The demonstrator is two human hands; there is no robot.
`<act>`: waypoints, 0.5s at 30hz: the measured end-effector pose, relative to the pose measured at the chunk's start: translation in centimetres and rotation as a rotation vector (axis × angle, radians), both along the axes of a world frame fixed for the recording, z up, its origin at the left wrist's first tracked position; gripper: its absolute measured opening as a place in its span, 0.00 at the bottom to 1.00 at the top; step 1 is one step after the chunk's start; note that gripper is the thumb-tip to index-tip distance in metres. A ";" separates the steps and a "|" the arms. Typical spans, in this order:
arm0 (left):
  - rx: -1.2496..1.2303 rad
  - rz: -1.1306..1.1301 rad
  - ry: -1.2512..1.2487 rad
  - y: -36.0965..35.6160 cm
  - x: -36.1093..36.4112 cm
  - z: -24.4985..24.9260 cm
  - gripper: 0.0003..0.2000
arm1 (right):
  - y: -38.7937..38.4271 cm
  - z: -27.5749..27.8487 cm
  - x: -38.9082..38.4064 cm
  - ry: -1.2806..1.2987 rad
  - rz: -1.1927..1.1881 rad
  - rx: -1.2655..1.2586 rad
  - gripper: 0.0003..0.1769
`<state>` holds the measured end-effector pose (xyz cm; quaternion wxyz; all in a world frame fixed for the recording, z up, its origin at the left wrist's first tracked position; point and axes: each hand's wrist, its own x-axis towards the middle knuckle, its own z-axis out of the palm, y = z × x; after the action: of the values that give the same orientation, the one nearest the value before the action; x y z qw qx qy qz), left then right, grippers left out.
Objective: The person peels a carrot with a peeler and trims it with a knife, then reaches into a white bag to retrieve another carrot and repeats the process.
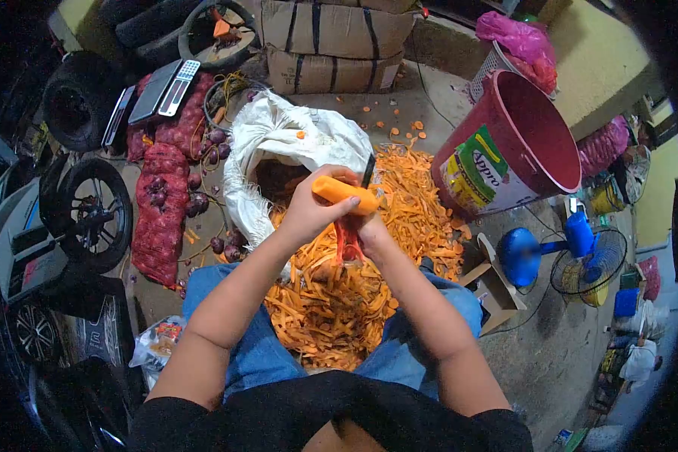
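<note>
In the middle of the head view, my left hand [315,205] is wrapped around a peeled orange carrot [345,193], thumb along its side. Right at the carrot's far end, my right hand [369,226] has its fingers closed around a slim tool with a black end [368,171] that points up and away; I cannot tell its exact kind. A red strip [347,242] shows just below my hands. Beneath them spreads a thick heap of carrot peelings [320,324], between my legs. A white woven sack [260,135] lies open just beyond my left hand.
A large red bucket [459,143] leans at the right, beside a blue fan [572,260] and a cardboard box [493,290]. Red net bags of onions [158,226] lie left, below a scale [158,90]. Wrapped bales [335,71] and tyres [75,102] stand behind. Carrot slices dot the floor.
</note>
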<state>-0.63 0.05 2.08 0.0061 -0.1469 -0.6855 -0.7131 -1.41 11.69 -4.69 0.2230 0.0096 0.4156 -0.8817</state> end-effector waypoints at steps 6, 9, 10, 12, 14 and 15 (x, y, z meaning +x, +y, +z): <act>0.091 -0.005 -0.296 -1.2 0.8 0.6 0.14 | 2.7 2.2 -0.6 0.154 -0.077 0.458 0.10; 0.136 -0.016 -0.371 -1.8 1.3 1.1 0.15 | 2.5 3.0 -0.5 0.133 -0.109 0.497 0.07; 0.129 -0.017 -0.409 -1.9 1.4 1.3 0.14 | 2.5 3.8 -0.2 0.116 -0.110 0.440 0.06; 0.122 -0.021 -0.443 -2.0 1.6 1.6 0.14 | 2.6 4.0 0.0 0.102 -0.114 0.384 0.06; 0.255 -0.085 -0.535 -2.1 1.8 1.7 0.14 | 2.9 3.2 -0.3 0.172 -0.104 0.525 0.07; 0.258 -0.085 -0.535 -2.1 1.9 1.7 0.14 | 3.2 2.9 -0.3 0.173 -0.103 0.528 0.07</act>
<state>1.26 -2.02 3.73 -0.1859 0.0195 -0.5599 -0.8072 -1.72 14.85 -1.75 0.1316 0.0130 0.6472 -0.7508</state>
